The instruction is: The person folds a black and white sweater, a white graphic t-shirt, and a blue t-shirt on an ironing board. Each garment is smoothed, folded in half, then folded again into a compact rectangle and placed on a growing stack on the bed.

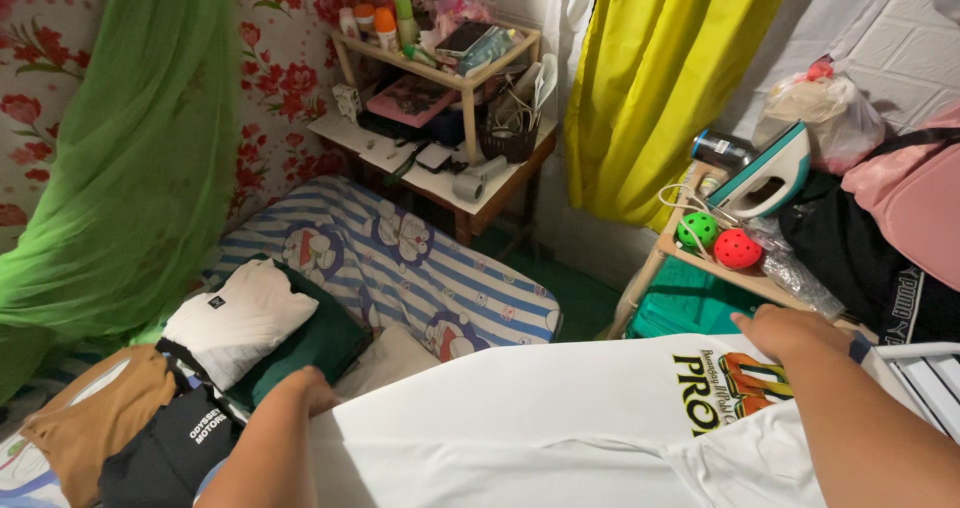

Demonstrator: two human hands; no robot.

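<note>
A white T-shirt [540, 418] with a printed yellow, black and orange design lies spread flat across the front of the view. My left hand [310, 388] rests on the shirt's left edge, fingers curled over the fabric. My right hand [790, 330] presses on the shirt's far right edge, just above the print. Whether either hand pinches the cloth is hidden by the fabric's fold.
Folded clothes [240, 323] in white, dark green, brown and black sit at left on a striped blue mattress [420, 268]. A teal and white iron [765, 173] stands on a wooden stand with two perforated balls [718, 240]. A cluttered shelf [450, 78], yellow curtain [660, 78] and green netting [130, 148] stand behind.
</note>
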